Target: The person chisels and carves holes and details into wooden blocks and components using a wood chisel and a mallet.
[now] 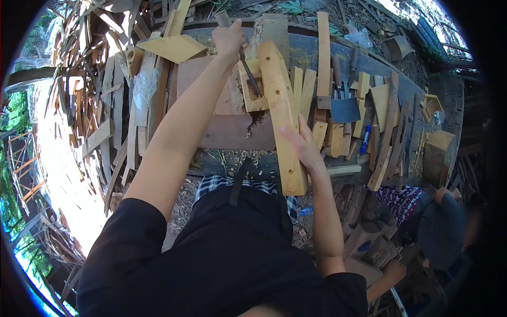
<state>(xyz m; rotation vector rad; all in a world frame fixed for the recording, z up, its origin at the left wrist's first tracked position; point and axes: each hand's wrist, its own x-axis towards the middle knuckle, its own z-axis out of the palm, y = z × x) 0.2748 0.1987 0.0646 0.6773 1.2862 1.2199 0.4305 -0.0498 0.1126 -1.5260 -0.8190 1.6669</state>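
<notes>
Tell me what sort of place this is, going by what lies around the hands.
Probably an outdoor woodworking spot. The left hand grips a dark-bladed chisel-like tool, and the right hand steadies a long pale wooden beam with drilled holes on a dark, worn workbench. Offcut wooden slats are piled to the left.

Blue marker among wood offcuts

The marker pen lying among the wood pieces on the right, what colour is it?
Blue; the marker pen shows in the head view, right of the right hand.
</notes>
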